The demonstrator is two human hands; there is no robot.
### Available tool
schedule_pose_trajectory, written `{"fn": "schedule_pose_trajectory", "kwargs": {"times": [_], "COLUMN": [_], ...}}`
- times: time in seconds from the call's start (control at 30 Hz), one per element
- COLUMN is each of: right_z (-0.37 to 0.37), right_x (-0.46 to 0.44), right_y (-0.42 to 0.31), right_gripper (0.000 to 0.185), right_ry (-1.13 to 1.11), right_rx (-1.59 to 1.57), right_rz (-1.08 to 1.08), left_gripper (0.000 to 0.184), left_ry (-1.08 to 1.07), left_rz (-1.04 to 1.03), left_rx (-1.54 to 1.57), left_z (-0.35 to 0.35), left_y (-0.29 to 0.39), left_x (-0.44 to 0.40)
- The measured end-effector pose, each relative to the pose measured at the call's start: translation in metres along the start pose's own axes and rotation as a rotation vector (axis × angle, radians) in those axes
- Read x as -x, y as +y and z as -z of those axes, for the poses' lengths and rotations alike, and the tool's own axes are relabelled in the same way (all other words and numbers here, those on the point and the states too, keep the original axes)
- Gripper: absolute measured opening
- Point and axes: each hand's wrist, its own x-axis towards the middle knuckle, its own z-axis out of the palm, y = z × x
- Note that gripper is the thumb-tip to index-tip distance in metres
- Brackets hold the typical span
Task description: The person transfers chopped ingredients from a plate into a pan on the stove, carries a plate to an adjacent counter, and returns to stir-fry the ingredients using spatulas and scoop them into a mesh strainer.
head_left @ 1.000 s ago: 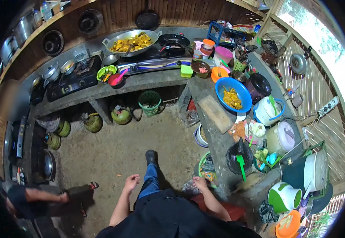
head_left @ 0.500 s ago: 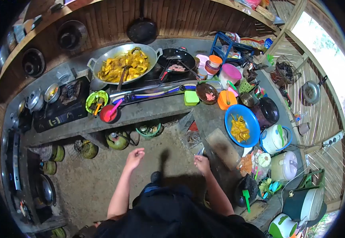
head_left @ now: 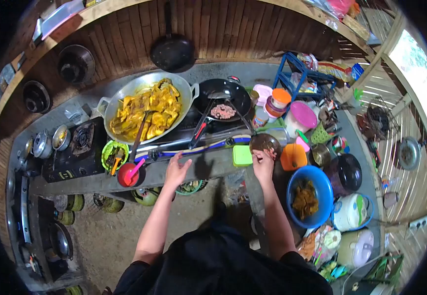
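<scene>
My left hand [head_left: 177, 169] is raised over the counter's front edge with its fingers apart, holding nothing. Near it are the red bowl [head_left: 129, 175] with a pink spoon and the large pan [head_left: 147, 110] of yellow pieces, where a wooden-handled spatula rests. My right hand [head_left: 262, 164] is at the near side of the brown bowl [head_left: 267, 143], its fingers bent; whether they touch the bowl or anything in it is hidden. A lime-green box [head_left: 243, 155] lies just left of that hand. Behind, a black wok [head_left: 222, 101] holds pink bits and utensils.
An orange container [head_left: 293, 157] and a blue basin [head_left: 309, 196] with yellow-brown food stand on the right counter. A green bowl [head_left: 114, 156] and a second stove [head_left: 83, 139] are at left. Gas cylinders [head_left: 146, 196] sit under the counter.
The view has moved closer to the stove counter. Both my hands have moved forward, from above the floor to the counter; the right one has reached the brown bowl. The other person has left view.
</scene>
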Motion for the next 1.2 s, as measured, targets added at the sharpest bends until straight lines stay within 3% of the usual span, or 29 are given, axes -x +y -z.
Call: {"fn": "schedule_pose_trajectory", "kwargs": {"times": [0.1, 0.17, 0.33, 0.43, 0.6, 0.77, 1.1, 1.2], "right_z": [-0.008, -0.016, -0.033, -0.041, -0.051, -0.055, -0.029, -0.010], "right_x": [-0.060, -0.091, -0.138, -0.152, -0.164, -0.170, -0.172, -0.174], "right_y": [-0.002, -0.003, 0.002, 0.010, 0.023, 0.027, 0.016, 0.013], "right_gripper": [0.020, 0.024, 0.042, 0.045, 0.044, 0.037, 0.031, 0.021], "right_ry": [0.066, 0.040, -0.239, -0.290, -0.311, -0.327, -0.336, -0.387], "right_rx": [0.190, 0.233, 0.370, 0.385, 0.391, 0.370, 0.414, 0.386], "right_rz": [0.236, 0.258, 0.106, 0.084, 0.105, 0.116, 0.091, 0.118], "left_gripper": [0.060, 0.062, 0.060, 0.059, 0.054, 0.046, 0.030, 0.027], "left_ry": [0.069, 0.076, 0.084, 0.034, -0.030, 0.057, 0.116, 0.131], "left_rz": [-0.052, -0.021, -0.043, 0.039, 0.076, -0.068, -0.120, -0.133], "left_rx": [-0.159, -0.255, -0.439, -0.439, -0.491, -0.627, -0.715, -0.778], "left_z": [-0.015, -0.025, -0.041, -0.047, -0.058, -0.070, -0.072, -0.070], "left_y": [0.019, 0.027, 0.043, 0.046, 0.057, 0.041, 0.064, 0.069], "left_x": [-0.036, -0.058, -0.093, -0.111, -0.132, -0.145, -0.149, -0.151]}}
